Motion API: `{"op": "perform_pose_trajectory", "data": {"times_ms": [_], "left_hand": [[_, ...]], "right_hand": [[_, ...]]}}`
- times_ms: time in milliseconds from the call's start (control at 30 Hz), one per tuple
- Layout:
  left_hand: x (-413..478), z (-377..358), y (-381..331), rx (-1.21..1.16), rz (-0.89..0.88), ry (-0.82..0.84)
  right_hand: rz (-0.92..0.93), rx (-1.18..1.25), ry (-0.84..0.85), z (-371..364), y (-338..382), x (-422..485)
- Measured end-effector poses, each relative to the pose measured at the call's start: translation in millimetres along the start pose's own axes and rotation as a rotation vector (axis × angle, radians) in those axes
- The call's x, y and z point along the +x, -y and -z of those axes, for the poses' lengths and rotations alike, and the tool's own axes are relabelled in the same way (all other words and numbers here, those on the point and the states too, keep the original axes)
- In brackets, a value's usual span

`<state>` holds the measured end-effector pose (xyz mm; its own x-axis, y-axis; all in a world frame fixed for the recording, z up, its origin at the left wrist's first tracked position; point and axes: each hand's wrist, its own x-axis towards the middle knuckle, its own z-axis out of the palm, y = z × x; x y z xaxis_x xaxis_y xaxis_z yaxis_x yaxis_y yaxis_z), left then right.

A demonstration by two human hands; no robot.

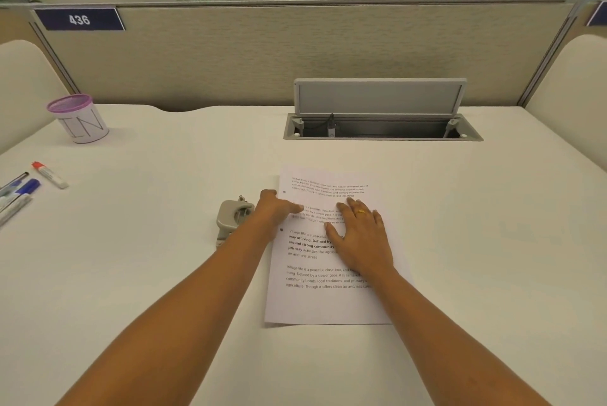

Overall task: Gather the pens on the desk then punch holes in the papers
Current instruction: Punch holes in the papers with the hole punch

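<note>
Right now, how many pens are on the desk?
4, at far left: a red-capped pen apart, a dark pen, a blue-capped pen and a white pen bunched together. The frame cuts these off; more may be hidden.

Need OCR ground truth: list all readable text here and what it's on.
"436": blue sign on the partition.
"IN": white label on the purple mesh cup.
"Village life is a peaceful, close-knit": paper, opening several paragraphs.
"Though it offers clean air": paper, last line.
Rest of the paper: too small or hidden.
Markers: print too blurred to read.
</note>
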<state>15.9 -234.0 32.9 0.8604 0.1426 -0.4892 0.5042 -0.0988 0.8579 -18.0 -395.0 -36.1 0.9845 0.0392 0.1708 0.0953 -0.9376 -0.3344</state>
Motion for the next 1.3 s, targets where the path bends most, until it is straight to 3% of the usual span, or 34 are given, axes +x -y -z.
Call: {"op": "perform_pose_trajectory", "data": {"times_ms": [267,367,567,867,1033,1300], "left_hand": [[-13,-5,21,0.057,-0.085,-0.026],[-18,-3,26,0.038,-0.119,-0.033],[-31,-2,33,-0.086,-0.216,-0.035],[-56,-7,26,-0.252,-0.394,0.015],[-73,-3,6,-0.293,-0.527,0.051],[-99,-3,-46,-0.365,-0.794,0.149]], "right_hand": [[-0.009,0.038,0.018,2,0,1],[-0.026,0.176,0.011,8,-1,1],[-0.275,0.33,-0.157,31,-24,-13],[-0.543,0.928,-0.153,71,-42,-30],[-0.499,1.072,-0.243,99,-33,-33],[-0.229,1.135,-0.541,155,-15,-32]]}}
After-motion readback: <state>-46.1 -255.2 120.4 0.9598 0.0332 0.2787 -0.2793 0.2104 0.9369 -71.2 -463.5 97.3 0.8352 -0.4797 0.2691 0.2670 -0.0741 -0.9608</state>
